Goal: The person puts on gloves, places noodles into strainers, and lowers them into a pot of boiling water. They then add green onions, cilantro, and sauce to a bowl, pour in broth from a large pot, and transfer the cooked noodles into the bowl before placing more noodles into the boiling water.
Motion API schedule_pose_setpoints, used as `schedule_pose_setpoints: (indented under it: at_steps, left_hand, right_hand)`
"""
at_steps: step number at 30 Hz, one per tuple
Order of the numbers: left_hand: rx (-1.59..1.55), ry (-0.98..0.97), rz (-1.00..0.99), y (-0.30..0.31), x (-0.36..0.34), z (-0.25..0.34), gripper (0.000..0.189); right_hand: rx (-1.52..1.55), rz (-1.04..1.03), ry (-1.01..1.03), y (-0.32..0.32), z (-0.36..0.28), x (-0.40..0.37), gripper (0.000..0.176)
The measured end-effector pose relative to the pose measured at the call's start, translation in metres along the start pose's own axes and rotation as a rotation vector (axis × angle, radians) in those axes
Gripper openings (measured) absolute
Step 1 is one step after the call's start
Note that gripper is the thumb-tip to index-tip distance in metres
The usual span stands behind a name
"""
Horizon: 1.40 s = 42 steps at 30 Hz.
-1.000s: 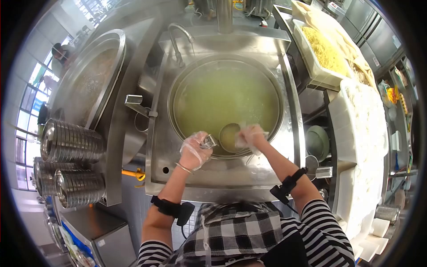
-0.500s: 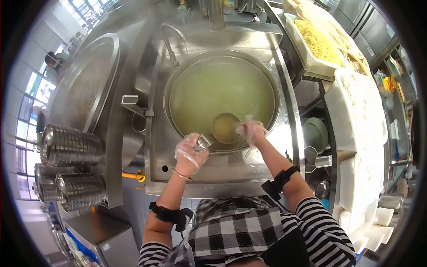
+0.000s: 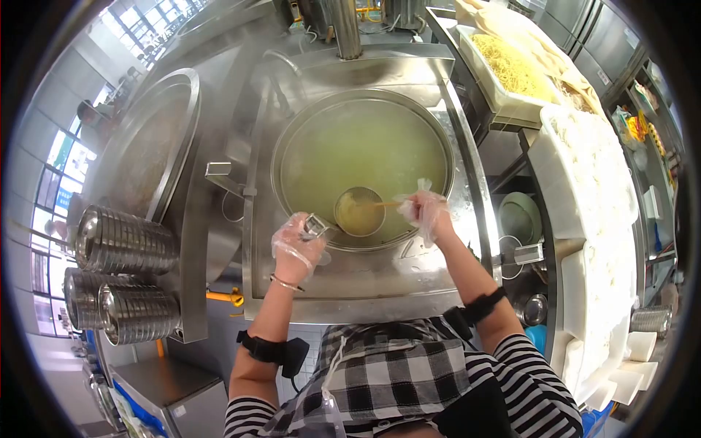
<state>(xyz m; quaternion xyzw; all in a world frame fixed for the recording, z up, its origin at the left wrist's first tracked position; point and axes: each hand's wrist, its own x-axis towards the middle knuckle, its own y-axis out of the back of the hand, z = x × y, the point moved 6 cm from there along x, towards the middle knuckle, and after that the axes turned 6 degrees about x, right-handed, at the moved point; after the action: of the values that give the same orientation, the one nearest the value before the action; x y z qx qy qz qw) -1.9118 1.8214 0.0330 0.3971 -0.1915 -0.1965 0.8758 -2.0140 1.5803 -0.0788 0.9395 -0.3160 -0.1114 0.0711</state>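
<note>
In clear plastic gloves, both my hands are at the front rim of a large round pot point(image 3: 276, 157) of cloudy, yellow-green liquid. My left hand point(image 3: 296, 244) is closed around the squared metal handle of a noodle strainer point(image 3: 360, 228). The strainer's round basket lies at the liquid's near side, and pale yellowish contents show inside. My right hand point(image 3: 428, 212) grips chopsticks point(image 3: 385, 204), their tips reaching left into the basket. Steam blurs the finer detail of the contents.
A second wide pan point(image 3: 191, 117) stands left, above stacked metal bowls point(image 3: 124, 237). At right are a white tub of yellow noodles point(image 3: 511, 69) and trays of white noodles point(image 3: 599, 168). Other strainer handles point(image 3: 219, 170) hang at the counter sides; a faucet point(image 3: 281, 62) stands behind.
The strainer and my left hand have shifted slightly left. My right hand has moved a little right, and the chopsticks now show plainly inside the basket. The camera view has shifted slightly.
</note>
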Motion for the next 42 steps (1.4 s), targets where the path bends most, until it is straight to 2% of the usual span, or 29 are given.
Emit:
schedule_pose_setpoints:
  at_steps: [1, 2, 3, 5, 7, 9, 11, 13, 15, 16, 18, 20, 22, 23, 24, 25, 26, 27, 29, 30, 31, 33, 35, 37, 38, 39, 40, 41, 42]
  left_hand:
    - [0.0, -0.003, 0.001, -0.004, 0.003, -0.003, 0.021]
    - [0.022, -0.012, 0.01, -0.014, 0.007, -0.011, 0.021]
    - [0.042, -0.022, 0.019, -0.025, 0.011, -0.018, 0.02]
    - [0.119, -0.02, 0.014, -0.056, 0.018, -0.035, 0.02]
    - [0.197, -0.02, 0.017, -0.076, 0.021, -0.045, 0.019]
    - [-0.3, 0.165, 0.005, -0.087, 0.022, -0.059, 0.021]
    - [-0.248, 0.149, 0.016, -0.048, 0.02, -0.018, 0.022]
    - [-0.189, 0.141, 0.028, -0.006, 0.008, 0.014, 0.023]
    - [-0.153, -0.188, 0.214, 0.04, -0.008, 0.046, 0.025]
    - [-0.147, -0.183, 0.223, 0.053, -0.019, 0.054, 0.025]
    - [0.134, -0.206, 0.259, 0.066, -0.047, 0.068, 0.025]
    - [0.201, -0.243, 0.294, 0.063, -0.077, 0.072, 0.024]
    - [0.269, -0.278, 0.341, 0.055, -0.104, 0.077, 0.024]
    - [0.21, -0.264, 0.231, 0.044, -0.116, 0.075, 0.025]
    - [0.148, -0.246, 0.121, 0.031, -0.129, 0.073, 0.026]
    - [0.155, -0.225, 0.131, 0.022, -0.146, 0.065, 0.026]
    - [0.107, -0.111, -0.029, 0.001, -0.162, 0.049, 0.028]
    - [0.054, 0.003, -0.186, -0.015, -0.176, 0.038, 0.03]
    - [0.044, 0.027, -0.23, -0.027, -0.191, 0.041, 0.03]
    - [0.026, 0.034, -0.289, -0.033, -0.197, 0.042, 0.03]
    - [0.026, 0.054, -0.276, -0.038, -0.2, 0.034, 0.03]
    - [-0.148, -0.216, -0.361, -0.051, -0.208, 0.033, 0.03]
    - [-0.156, -0.205, -0.228, -0.017, -0.204, 0.035, 0.031]
    - [-0.22, 0.134, 0.075, 0.027, -0.213, -0.02, 0.036]
    - [-0.168, 0.221, 0.243, 0.058, -0.218, -0.047, 0.035]
    - [-0.113, 0.308, 0.407, 0.095, -0.226, -0.077, 0.034]
    - [-0.015, 0.353, 0.581, 0.134, -0.237, -0.104, 0.032]
    - [-0.03, 0.381, 0.734, 0.175, -0.245, -0.127, 0.031]
    - [0.142, 0.413, 0.859, 0.217, -0.257, -0.152, 0.031]
  right_hand:
    - [0.487, 0.12, -0.191, 0.009, 0.003, -0.005, 0.014]
    - [0.306, 0.116, -0.009, 0.023, -0.017, -0.019, 0.018]
    - [0.305, 0.122, -0.005, 0.034, -0.034, -0.039, 0.018]
    - [-0.663, 0.155, 0.702, 0.036, -0.092, -0.092, 0.014]
    - [-0.723, 0.268, 0.659, 0.043, -0.062, -0.119, 0.008]
    - [-0.806, 0.255, 0.577, 0.051, -0.02, -0.135, 0.008]
    - [-0.893, 0.222, 0.534, 0.057, 0.034, -0.133, 0.01]
    - [-0.973, 0.178, 0.489, 0.061, 0.053, -0.136, 0.013]
    - [-1.312, 0.147, 0.356, 0.058, 0.061, -0.131, 0.028]
    - [-1.327, 0.112, 0.313, 0.052, 0.041, -0.133, 0.043]
    - [-0.724, -0.187, 0.017, 0.018, 0.004, -0.126, 0.042]
    - [0.235, -0.61, -0.499, -0.05, -0.018, -0.137, 0.038]
    - [0.952, -0.694, -0.534, -0.09, -0.075, -0.156, 0.025]
    - [0.943, -0.715, -0.542, -0.106, -0.063, -0.153, 0.025]
    - [1.228, -0.646, -0.714, -0.126, -0.035, -0.145, 0.021]
    - [1.505, -0.552, -0.893, -0.137, -0.017, -0.143, 0.017]
    - [1.301, -0.576, -0.82, -0.132, -0.009, -0.145, 0.012]
    - [1.289, -0.595, -0.836, -0.128, -0.014, -0.152, 0.012]
    - [0.803, -0.633, -0.625, -0.112, -0.024, -0.167, 0.022]
    - [0.583, -0.664, -0.214, -0.103, -0.031, -0.172, 0.018]
    - [0.575, -0.686, -0.219, -0.102, -0.022, -0.173, 0.018]
    - [1.469, -0.722, -1.078, -0.115, 0.012, -0.184, 0.006]
    - [1.482, -0.763, -1.272, -0.095, 0.043, -0.171, 0.01]
    - [0.764, -0.918, -0.441, -0.054, 0.049, -0.138, 0.013]
    - [0.701, -0.736, -0.734, -0.04, 0.062, -0.128, 0.022]
    - [0.57, -0.832, -0.21, -0.031, 0.045, -0.124, 0.027]
    - [0.939, -0.527, -1.089, -0.027, 0.071, -0.131, 0.023]
    - [0.927, -0.638, -1.267, -0.018, 0.104, -0.123, 0.017]
    - [0.677, -0.64, -1.053, -0.016, 0.068, -0.129, 0.011]
